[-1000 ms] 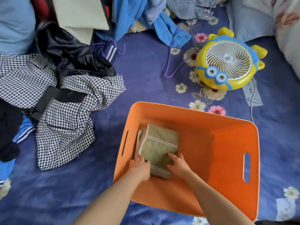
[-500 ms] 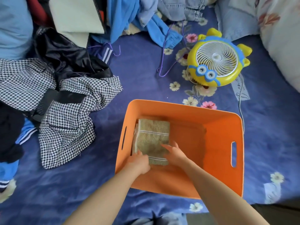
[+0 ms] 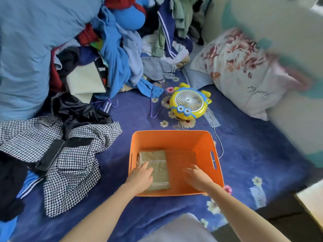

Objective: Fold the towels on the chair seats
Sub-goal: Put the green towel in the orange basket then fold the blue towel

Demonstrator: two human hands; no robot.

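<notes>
A folded towel (image 3: 157,159), tan with pale stripes, lies flat on the floor of the bin (image 3: 174,139), against the bin's 9 o'clock wall, its long side running from 6 to 12 o'clock. The orange bin stands on the sheet (image 3: 253,154), a blue one with printed flowers.

The left hand (image 3: 140,178) lies palm-down on the towel's near corner, at about 7 o'clock of the towel. Its fingers (image 3: 147,169) rest along the top of the cloth and point toward 1 o'clock; they grasp nothing. The right hand (image 3: 197,177) is inside the bin at 3 o'clock of the towel, clear of it, with fingers spread and empty. It is blurred, so I cannot tell whether it touches the bin floor.

A yellow fan (image 3: 189,105) lies at 12 o'clock of the bin, and its cable (image 3: 218,140) runs past the bin's 3 o'clock wall. A purple hanger (image 3: 151,109) lies just at 9 o'clock of the fan. A houndstooth jacket (image 3: 70,154) sprawls at 9 o'clock of the bin. A heap of clothes (image 3: 122,49) fills 11 o'clock, and a flowered pillow (image 3: 244,72) sits at 2 o'clock.
</notes>
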